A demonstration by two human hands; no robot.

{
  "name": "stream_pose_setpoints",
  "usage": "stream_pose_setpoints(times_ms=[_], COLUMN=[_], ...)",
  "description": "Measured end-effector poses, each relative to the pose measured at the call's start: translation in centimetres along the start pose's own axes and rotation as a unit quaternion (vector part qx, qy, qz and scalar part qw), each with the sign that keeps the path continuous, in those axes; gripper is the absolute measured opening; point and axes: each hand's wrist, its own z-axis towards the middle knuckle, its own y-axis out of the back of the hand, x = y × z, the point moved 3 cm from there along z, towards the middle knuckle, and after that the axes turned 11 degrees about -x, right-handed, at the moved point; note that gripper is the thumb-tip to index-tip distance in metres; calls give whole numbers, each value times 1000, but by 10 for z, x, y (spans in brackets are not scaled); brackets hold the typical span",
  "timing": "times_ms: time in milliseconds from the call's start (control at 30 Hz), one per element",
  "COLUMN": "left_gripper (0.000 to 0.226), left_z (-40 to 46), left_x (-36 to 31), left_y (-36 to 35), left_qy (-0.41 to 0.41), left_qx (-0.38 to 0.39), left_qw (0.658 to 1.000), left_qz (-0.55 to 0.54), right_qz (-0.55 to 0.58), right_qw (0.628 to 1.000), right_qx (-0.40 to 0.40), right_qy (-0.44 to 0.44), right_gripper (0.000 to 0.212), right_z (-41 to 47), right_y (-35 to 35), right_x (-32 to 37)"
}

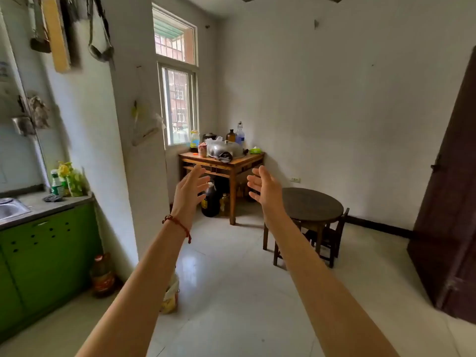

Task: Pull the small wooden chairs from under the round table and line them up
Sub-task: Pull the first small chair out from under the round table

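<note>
Small dark wooden chairs [332, 234] sit tucked under the dark round wooden table [313, 204], far right. Left hand [190, 188] and right hand [265, 188] hover spread, empty.

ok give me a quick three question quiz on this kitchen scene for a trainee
1. True or false: the left hand and right hand are both open and empty.
2. Where are the small dark wooden chairs? A) tucked under the dark round wooden table B) lined up by the green cabinet
3. What large item sits on the square wooden table by the window?

Key: 1 true; 2 A; 3 a domed metal lid.
</note>
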Motion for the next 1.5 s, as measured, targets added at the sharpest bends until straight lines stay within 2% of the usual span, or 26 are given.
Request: stream_pose_setpoints(times_ms=[333, 1200, 1500], left_gripper=[50, 50, 48], left_z=[57, 306, 367], left_x=[29, 120, 174], left_y=[-73, -254, -338], left_qy=[16, 60, 64], left_qx=[44, 155, 169], left_qw=[999, 984, 982], left_qz=[-10, -57, -50], right_qz=[15, 5, 0], right_qw=[999, 978, 975], right_qx=[-39, -201, -215], right_qy=[1, 48, 50], right_gripper=[43, 39, 36], right_z=[83, 352, 453], right_y=[39, 50, 79], right_x=[-16, -80, -112])
